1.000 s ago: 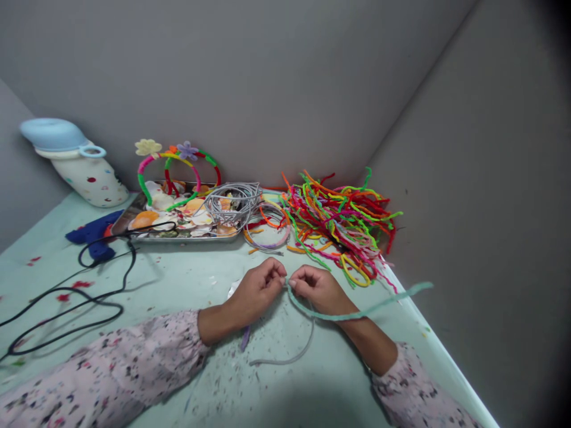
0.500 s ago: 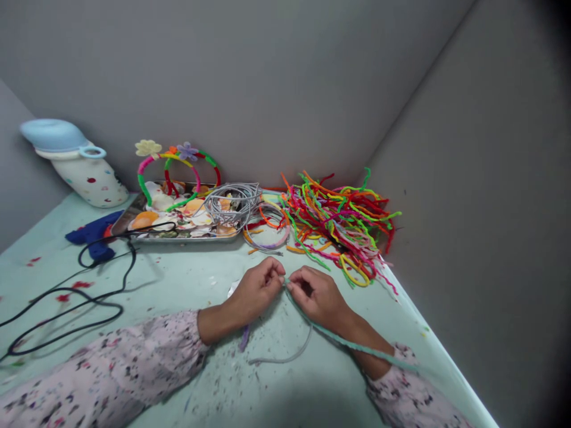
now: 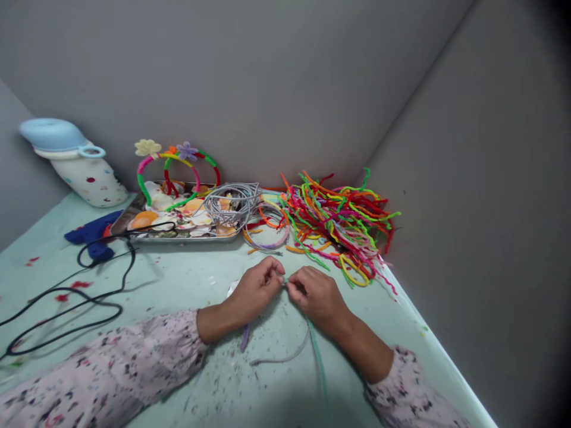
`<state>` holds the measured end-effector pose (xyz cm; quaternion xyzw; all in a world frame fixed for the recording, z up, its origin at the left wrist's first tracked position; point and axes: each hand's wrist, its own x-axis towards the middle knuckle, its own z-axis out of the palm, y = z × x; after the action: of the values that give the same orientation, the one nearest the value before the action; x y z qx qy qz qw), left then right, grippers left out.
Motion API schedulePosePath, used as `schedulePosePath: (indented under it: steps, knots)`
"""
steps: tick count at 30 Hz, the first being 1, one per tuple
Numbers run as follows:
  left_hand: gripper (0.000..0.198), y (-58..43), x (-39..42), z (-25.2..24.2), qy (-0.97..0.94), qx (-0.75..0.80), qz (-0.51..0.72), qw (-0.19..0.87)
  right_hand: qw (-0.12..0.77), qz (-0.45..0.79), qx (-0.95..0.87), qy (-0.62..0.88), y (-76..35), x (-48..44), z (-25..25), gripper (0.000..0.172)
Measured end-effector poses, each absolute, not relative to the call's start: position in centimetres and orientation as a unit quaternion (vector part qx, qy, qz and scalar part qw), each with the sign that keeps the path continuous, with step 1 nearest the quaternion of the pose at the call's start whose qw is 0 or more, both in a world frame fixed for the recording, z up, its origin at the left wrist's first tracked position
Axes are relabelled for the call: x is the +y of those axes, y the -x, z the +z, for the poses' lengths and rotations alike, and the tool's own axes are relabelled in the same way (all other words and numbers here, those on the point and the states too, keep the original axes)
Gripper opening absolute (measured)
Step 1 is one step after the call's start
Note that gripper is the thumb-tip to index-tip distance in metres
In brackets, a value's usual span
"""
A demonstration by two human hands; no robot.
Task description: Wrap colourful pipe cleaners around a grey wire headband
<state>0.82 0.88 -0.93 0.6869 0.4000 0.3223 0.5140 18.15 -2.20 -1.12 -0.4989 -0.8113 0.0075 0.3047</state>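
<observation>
My left hand (image 3: 256, 289) is closed in a pinch, its fingertips almost touching those of my right hand (image 3: 317, 297). The right fingers are also closed, pinching a mint-green pipe cleaner (image 3: 317, 353) whose long tail hangs below the hand toward the front of the table. A bit of green shows between the two sets of fingertips. A thin grey wire (image 3: 285, 359) curves out from under my right hand and ends on the left. Beneath my left wrist a purple fuzzy end (image 3: 244, 337) sticks out. The fingers hide where wire and pipe cleaner meet.
A metal tray (image 3: 187, 239) of shells carries two pipe-cleaner hoops with flowers and a grey wire coil (image 3: 232, 205). Right of it lie a small ring (image 3: 267, 245) and a colourful pipe-cleaner heap (image 3: 339, 214). Leftward are a blue glue gun (image 3: 96, 235), its black cord and a bottle (image 3: 89, 178).
The green pipe cleaner's tail has swung off my right forearm and now hangs down beneath the hand. Both hands have stayed nearly in place, still pinching.
</observation>
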Motion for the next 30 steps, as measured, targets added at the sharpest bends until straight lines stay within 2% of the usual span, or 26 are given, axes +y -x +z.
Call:
schedulePosePath:
  steps: [8, 11, 16, 21, 30]
  knots:
    - [0.009, -0.86, 0.93, -1.09, -0.689, 0.391, 0.325, 0.516, 0.308, 0.018, -0.799, 0.517, -17.86, -2.41, -0.86, 0.012]
    - [0.009, -0.86, 0.94, -1.06, -0.690, 0.388, 0.328, 0.516, 0.336, 0.108, -0.763, 0.542, -17.85, -2.52, -0.80, 0.006]
    - [0.009, -0.85, 0.89, -0.93, -0.689, 0.392, 0.331, 0.513, 0.361, 0.292, -0.684, 0.563, -18.01, -2.51, -0.73, 0.017]
    - [0.011, -0.79, 0.76, -0.57, -0.674, 0.387, 0.341, 0.529, 0.411, 0.415, -0.618, 0.526, -18.09, -2.39, -0.75, 0.017]
    - [0.011, -0.91, 0.74, -0.49, -0.665, 0.384, 0.346, 0.540, 0.443, 0.383, -0.595, 0.550, -18.14, -2.19, -0.89, 0.022]
